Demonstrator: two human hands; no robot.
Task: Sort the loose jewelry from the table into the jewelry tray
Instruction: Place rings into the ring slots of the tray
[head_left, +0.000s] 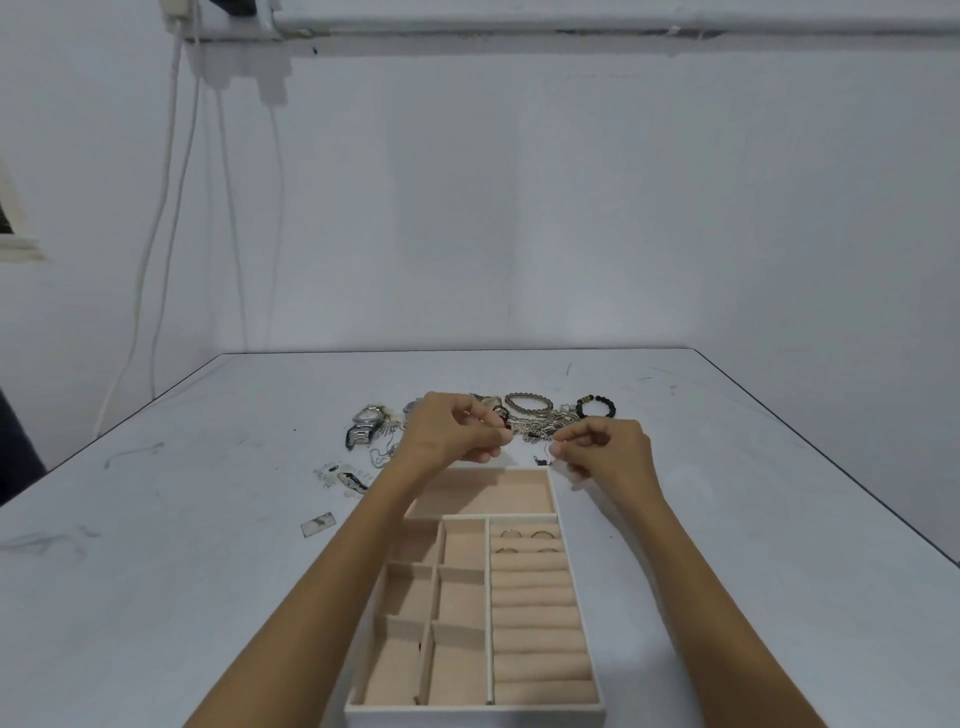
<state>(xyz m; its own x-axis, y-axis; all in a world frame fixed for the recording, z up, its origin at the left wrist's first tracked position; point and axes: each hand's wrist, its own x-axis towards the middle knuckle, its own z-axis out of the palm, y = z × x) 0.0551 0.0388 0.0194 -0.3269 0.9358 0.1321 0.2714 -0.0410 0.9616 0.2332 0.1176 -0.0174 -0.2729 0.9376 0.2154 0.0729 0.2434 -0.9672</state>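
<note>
A beige-lined jewelry tray (563, 525) with a white rim lies on the table in front of me. Several rings (525, 535) sit in its ring rolls at the upper right. Behind it lies loose jewelry: a silver watch (366, 422), a beaded bracelet (529, 402), a black bead bracelet (597, 407) and tangled chains (540, 428). My left hand (452, 434) and right hand (605, 449) hover above the tray's far edge, fingers curled. Each pinches one end of a thin, barely visible chain (543, 452) with a small dark piece hanging from it.
Small pieces and clear packets (345, 478) lie left of the tray, with another packet (318, 523) nearer me. The white table (156, 571) meets the wall at its far edge. Cables (156, 260) hang down the wall at the left.
</note>
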